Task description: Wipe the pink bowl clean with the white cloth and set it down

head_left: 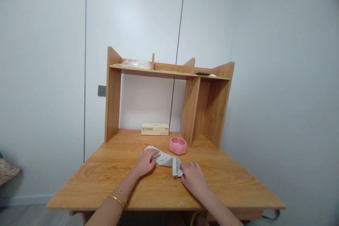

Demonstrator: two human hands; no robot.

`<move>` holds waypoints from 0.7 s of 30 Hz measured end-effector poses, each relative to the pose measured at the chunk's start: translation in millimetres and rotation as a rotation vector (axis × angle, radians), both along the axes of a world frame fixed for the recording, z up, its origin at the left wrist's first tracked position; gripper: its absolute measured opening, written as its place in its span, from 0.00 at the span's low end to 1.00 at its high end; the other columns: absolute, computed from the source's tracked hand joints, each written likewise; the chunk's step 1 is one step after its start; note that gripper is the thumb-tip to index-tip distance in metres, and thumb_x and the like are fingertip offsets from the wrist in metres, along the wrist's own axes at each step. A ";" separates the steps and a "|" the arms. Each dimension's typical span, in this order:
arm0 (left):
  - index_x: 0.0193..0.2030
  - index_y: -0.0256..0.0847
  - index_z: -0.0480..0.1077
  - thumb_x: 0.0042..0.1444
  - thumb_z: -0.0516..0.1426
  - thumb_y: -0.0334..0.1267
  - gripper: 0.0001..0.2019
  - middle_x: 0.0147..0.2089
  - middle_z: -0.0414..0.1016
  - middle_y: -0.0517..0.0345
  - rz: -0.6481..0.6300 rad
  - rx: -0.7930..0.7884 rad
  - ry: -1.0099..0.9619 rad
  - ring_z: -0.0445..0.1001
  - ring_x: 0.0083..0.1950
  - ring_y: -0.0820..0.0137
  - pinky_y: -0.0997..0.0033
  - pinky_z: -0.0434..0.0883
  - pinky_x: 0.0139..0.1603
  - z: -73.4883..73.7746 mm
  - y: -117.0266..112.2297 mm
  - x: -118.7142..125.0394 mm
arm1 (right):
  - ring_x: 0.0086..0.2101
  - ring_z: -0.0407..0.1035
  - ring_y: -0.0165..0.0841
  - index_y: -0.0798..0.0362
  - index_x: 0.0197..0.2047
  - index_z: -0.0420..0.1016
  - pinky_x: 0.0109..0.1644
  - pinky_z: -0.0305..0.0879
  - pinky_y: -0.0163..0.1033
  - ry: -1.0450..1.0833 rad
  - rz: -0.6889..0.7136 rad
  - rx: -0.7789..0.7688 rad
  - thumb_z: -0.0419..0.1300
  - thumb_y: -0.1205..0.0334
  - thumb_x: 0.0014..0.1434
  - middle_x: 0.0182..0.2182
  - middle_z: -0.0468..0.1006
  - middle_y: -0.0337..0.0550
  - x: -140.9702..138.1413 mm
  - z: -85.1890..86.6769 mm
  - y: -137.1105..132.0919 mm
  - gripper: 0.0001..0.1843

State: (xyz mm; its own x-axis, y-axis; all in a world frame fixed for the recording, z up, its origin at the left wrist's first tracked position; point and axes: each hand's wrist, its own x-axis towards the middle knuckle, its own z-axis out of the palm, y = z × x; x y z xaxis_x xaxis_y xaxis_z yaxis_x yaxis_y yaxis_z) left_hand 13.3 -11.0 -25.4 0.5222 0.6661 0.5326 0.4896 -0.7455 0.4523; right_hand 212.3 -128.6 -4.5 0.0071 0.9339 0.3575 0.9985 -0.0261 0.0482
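Note:
A grey cloth lies crumpled on the wooden desk, in the middle. My left hand rests on the cloth's left end with its fingers curled over the fabric. My right hand lies at the cloth's right end, fingers pressed onto its corner. Just behind the cloth stands a pink ashtray.
A cream cardboard box lies at the back of the desk under a wooden shelf unit. A clear plastic bag and a dark flat item sit on the top shelf. A wall socket is left of the unit.

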 end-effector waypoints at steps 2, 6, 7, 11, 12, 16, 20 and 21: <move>0.51 0.42 0.65 0.47 0.48 0.28 0.23 0.53 0.68 0.54 0.016 0.003 -0.025 0.62 0.56 0.66 0.61 0.56 0.58 0.8 -1.3 2.7 | 0.40 0.66 0.39 0.54 0.35 0.72 0.42 0.49 0.41 0.005 0.004 -0.005 0.49 0.72 0.50 0.35 0.76 0.48 12.4 7.8 -3.5 0.13; 0.52 0.41 0.65 0.46 0.48 0.26 0.24 0.53 0.68 0.54 -0.072 0.007 0.003 0.62 0.55 0.66 0.63 0.58 0.56 4.4 -10.8 18.0 | 0.39 0.67 0.36 0.52 0.33 0.71 0.41 0.50 0.38 0.153 0.043 0.006 0.49 0.72 0.48 0.35 0.76 0.44 44.0 16.5 -12.1 0.12; 0.52 0.42 0.65 0.46 0.48 0.26 0.24 0.53 0.69 0.55 -0.123 0.011 0.028 0.62 0.55 0.67 0.63 0.58 0.56 5.9 -15.6 23.9 | 0.37 0.67 0.35 0.53 0.33 0.71 0.39 0.51 0.36 0.216 0.065 0.003 0.50 0.72 0.47 0.34 0.76 0.44 51.8 17.6 -12.6 0.12; 0.49 0.44 0.67 0.47 0.47 0.25 0.23 0.49 0.72 0.56 -0.277 0.023 0.162 0.66 0.51 0.67 0.65 0.61 0.53 11.6 -41.9 49.4 | 0.29 0.66 0.30 0.54 0.30 0.69 0.32 0.54 0.32 0.441 0.146 -0.014 0.50 0.72 0.43 0.28 0.74 0.41 72.5 24.8 -4.6 0.10; 0.48 0.44 0.68 0.47 0.47 0.25 0.22 0.47 0.73 0.56 -0.296 0.016 0.205 0.67 0.48 0.66 0.65 0.62 0.51 12.0 -48.5 54.9 | 0.28 0.65 0.30 0.55 0.29 0.68 0.31 0.54 0.31 0.475 0.158 -0.008 0.51 0.72 0.42 0.27 0.73 0.40 73.9 28.5 -0.5 0.10; 0.43 0.43 0.71 0.45 0.47 0.25 0.21 0.42 0.75 0.56 -0.392 -0.038 0.192 0.70 0.44 0.66 0.68 0.64 0.46 8.9 -63.9 67.3 | 0.28 0.64 0.28 0.55 0.28 0.69 0.31 0.54 0.31 0.516 0.176 0.020 0.52 0.71 0.40 0.26 0.73 0.39 60.1 50.3 23.3 0.09; 0.35 0.40 0.71 0.43 0.45 0.23 0.18 0.37 0.75 0.57 -0.269 -0.204 -0.062 0.71 0.39 0.69 0.72 0.65 0.42 4.1 -51.1 62.7 | 0.28 0.64 0.29 0.54 0.27 0.72 0.30 0.53 0.31 0.461 0.125 -0.017 0.55 0.67 0.42 0.26 0.74 0.39 21.5 68.7 59.3 0.06; 0.33 0.39 0.70 0.44 0.45 0.23 0.16 0.35 0.75 0.56 -0.154 -0.224 -0.144 0.70 0.38 0.69 0.72 0.65 0.41 3.6 -44.3 58.9 | 0.29 0.65 0.29 0.54 0.28 0.73 0.31 0.53 0.31 0.449 0.122 -0.030 0.56 0.67 0.43 0.27 0.74 0.39 9.8 70.1 69.5 0.07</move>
State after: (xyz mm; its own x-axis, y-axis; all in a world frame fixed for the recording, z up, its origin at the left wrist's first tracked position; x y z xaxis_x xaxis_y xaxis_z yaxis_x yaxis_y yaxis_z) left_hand 72.2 -55.3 -21.8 0.5561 0.6942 0.4570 0.2976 -0.6797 0.6704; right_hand 222.1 -59.1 65.6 0.0444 0.9473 0.3172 0.9165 0.0878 -0.3904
